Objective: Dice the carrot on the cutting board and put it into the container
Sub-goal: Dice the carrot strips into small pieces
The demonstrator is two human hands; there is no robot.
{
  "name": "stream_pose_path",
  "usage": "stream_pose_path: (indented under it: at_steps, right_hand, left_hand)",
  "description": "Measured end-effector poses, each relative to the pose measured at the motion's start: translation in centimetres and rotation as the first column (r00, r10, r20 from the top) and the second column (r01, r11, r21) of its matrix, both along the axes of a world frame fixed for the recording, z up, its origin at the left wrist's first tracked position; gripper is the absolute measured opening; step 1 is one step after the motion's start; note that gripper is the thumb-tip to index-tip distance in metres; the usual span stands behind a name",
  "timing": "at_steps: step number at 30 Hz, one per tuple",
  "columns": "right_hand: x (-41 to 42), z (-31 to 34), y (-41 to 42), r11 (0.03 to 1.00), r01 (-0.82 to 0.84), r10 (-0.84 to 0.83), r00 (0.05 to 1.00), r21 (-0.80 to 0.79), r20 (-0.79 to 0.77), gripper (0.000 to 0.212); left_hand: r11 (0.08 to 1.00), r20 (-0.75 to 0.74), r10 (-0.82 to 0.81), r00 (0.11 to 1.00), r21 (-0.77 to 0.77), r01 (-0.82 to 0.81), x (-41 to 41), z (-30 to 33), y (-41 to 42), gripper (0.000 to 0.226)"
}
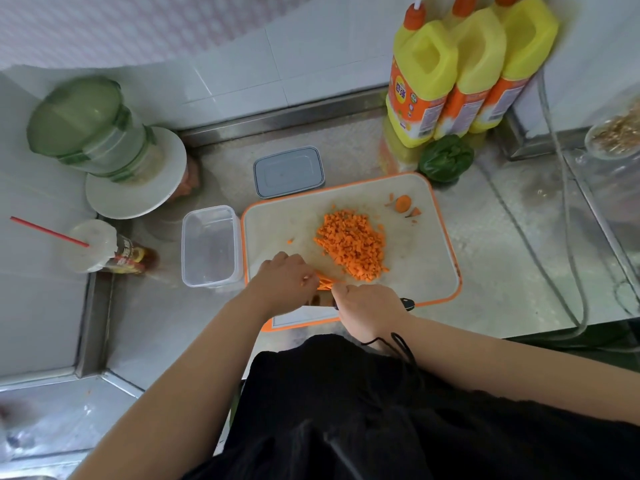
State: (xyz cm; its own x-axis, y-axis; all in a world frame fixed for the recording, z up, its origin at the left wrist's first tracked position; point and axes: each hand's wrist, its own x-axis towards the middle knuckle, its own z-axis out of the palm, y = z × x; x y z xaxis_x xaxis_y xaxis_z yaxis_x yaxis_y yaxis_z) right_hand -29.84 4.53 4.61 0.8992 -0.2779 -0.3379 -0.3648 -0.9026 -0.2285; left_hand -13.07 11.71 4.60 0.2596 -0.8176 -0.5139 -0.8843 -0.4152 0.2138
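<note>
At the upper right of the frame, 3 yellow bottles point(464, 71) with orange caps stand in a row against the tiled wall point(242, 64). A green pepper point(445, 158) lies just below them on the steel tabletop point(502, 244). At the upper left, a green-lidded jar point(86, 126) sits on a white plate point(138, 188). Below it, at the left edge, a cup point(91, 245) with a red straw point(48, 232) stands beside a small labelled bottle point(133, 258). At the right edge, a glass bowl point(614, 136) holds something brown, and a grey hose point(568, 209) trails across the tabletop.
</note>
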Motion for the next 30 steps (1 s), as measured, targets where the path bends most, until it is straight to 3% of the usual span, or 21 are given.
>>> stream_pose_path:
  at_steps: [2, 4, 6, 7, 8, 9, 11, 12, 13, 15, 22, 30]
  right_hand:
    - [-0.1, -0.2, -0.2, 0.998, 0.062, -0.063, 0.998, 0.024, 0.016, 0.023]
    - [-0.6, -0.4, -0.7, 0.977, 0.202, -0.204, 0.978, 0.071, 0.031, 0.026]
    - [-1.1, -0.7, -1.6, 0.92, 0.367, -0.375, 0.926, 0.137, 0.037, 0.027]
    - [-1.4, -0.8, -2.1, 0.883, 0.437, -0.449, 0.893, 0.174, 0.037, 0.027]
    - [-1.6, -0.8, -2.6, 0.845, 0.493, -0.512, 0.858, 0.205, 0.047, 0.027]
    - [-1.8, -0.7, -3.0, 0.81, 0.538, -0.564, 0.824, 0.234, 0.057, 0.027]
    - [-2.0, -0.6, -3.6, 0.761, 0.59, -0.627, 0.775, 0.27, 0.078, 0.026]
    - [-2.1, -0.5, -3.7, 0.747, 0.603, -0.646, 0.758, 0.278, 0.09, 0.026]
    - [-2.1, -0.5, -3.7, 0.74, 0.61, -0.656, 0.747, 0.281, 0.105, 0.026]
    - [-2.3, -0.5, -3.6, 0.744, 0.599, -0.655, 0.741, 0.296, 0.147, 0.025]
    - [-2.6, -0.6, -3.4, 0.733, 0.584, -0.661, 0.732, 0.348, 0.164, 0.025]
    - [-2.0, -0.6, -3.4, 0.712, 0.591, -0.672, 0.73, 0.378, 0.125, 0.023]
  left_hand:
    - [0.948, 0.038, 0.131, 0.991, -0.297, -0.114, 0.5, 0.2, 0.0, 0.027]
    - [0.693, 0.01, 0.282, 0.959, -0.694, -0.196, 1.2, 0.8, 0.1, 0.024]
    - [0.445, 0.1, 0.333, 0.938, -0.894, -0.062, 1.6, 0.9, 0.8, 0.02]
    - [0.413, 0.153, 0.293, 0.944, -0.911, 0.02, 1.6, 0.5, 1.1, 0.019]
    - [0.447, 0.193, 0.202, 0.96, -0.891, 0.085, 1.5, -0.4, 1.5, 0.022]
    - [0.54, 0.223, 0.078, 0.972, -0.829, 0.146, 1.4, -1.5, 2.0, 0.03]
    - [0.765, 0.279, -0.176, 0.944, -0.565, 0.31, 1.5, -4.1, 2.9, 0.054]
    - [0.828, 0.294, -0.285, 0.912, -0.403, 0.389, 1.6, -5.4, 3.3, 0.064]
    - [0.846, 0.299, -0.364, 0.882, -0.29, 0.447, 1.8, -6.4, 3.4, 0.069]
    - [0.833, 0.304, -0.441, 0.844, -0.213, 0.511, 2.1, -7.5, 3.1, 0.064]
    - [0.714, 0.413, -0.473, 0.778, -0.338, 0.613, 2.4, -9.5, 2.4, 0.044]
    - [0.878, 0.454, -0.317, 0.832, -0.192, 0.439, -1.6, -8.8, 2.1, 0.046]
